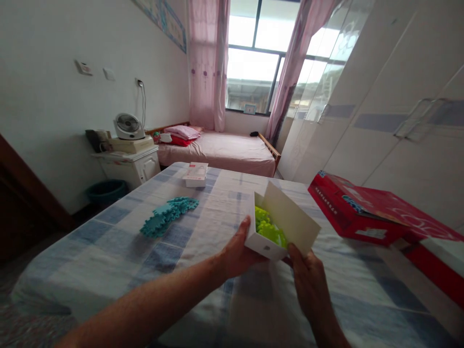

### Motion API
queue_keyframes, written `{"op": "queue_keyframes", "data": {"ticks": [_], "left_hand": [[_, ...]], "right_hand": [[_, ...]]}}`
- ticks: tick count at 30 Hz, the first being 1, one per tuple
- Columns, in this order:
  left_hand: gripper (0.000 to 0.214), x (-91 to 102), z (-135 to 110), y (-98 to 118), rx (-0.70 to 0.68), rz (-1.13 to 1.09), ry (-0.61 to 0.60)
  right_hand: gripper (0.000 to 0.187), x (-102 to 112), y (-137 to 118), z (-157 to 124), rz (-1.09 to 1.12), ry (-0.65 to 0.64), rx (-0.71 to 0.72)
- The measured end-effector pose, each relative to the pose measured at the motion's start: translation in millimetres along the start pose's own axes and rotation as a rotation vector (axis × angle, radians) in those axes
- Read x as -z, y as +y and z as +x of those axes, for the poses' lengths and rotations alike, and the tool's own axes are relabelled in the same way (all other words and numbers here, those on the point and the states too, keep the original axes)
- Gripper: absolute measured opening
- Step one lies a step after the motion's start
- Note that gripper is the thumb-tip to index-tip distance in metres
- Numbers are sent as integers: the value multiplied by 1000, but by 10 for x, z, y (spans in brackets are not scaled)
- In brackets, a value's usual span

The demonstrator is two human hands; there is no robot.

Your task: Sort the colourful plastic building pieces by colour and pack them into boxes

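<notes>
A small white box [266,247] with its lid flap [292,212] raised is held above the bed in both hands. Inside it lie several bright yellow-green toothed pieces [268,227]. My left hand [239,251] supports the box from its left side and underneath, thumb along the wall. At the lower right corner, my right hand [308,270] grips the box and its flap, with part of the fingers hidden behind. To the left on the sheet sits a loose pile of teal toothed pieces [165,217], apart from both hands.
Another small white box [195,176] stands toward the far edge of the checked sheet [119,246]. A large red carton [358,208] lies at the right, near the wardrobe [391,96]. Beyond are a second bed [232,150] and a white cabinet [134,166] with a fan [128,125].
</notes>
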State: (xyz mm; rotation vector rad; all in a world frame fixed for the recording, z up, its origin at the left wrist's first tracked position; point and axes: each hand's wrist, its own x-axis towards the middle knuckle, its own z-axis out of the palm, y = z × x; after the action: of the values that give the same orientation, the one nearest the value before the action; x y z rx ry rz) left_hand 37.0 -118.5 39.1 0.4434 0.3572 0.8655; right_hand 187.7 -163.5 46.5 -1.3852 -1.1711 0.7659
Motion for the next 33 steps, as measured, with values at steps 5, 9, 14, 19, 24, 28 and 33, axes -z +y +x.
{"op": "queue_keyframes", "data": {"ticks": [5,9,14,19,24,28,33], "left_hand": [[63,54,-158,152,-25,-123,-148],[57,88,-404,451,-135,-66,-51],[49,209,-845,1012,-271,209,324],[53,299,-1305,1590,-436,386,602],[59,446,-1641,2029,-517,684,667],[65,680,-1767,2183,-452,928,888],[75,806,-1719,2116,-293,1113,1014]], "right_hand": [[48,-201,-205,-7,34,-91,27],[50,-306,-300,0,246,-141,-34],[42,-312,-208,19,301,-79,-88],[41,-305,-72,-7,298,-96,-178],[41,-304,-6,-6,282,-104,-229],[45,-293,18,3,268,-121,-236],[46,-305,31,-7,270,-138,-252]]}}
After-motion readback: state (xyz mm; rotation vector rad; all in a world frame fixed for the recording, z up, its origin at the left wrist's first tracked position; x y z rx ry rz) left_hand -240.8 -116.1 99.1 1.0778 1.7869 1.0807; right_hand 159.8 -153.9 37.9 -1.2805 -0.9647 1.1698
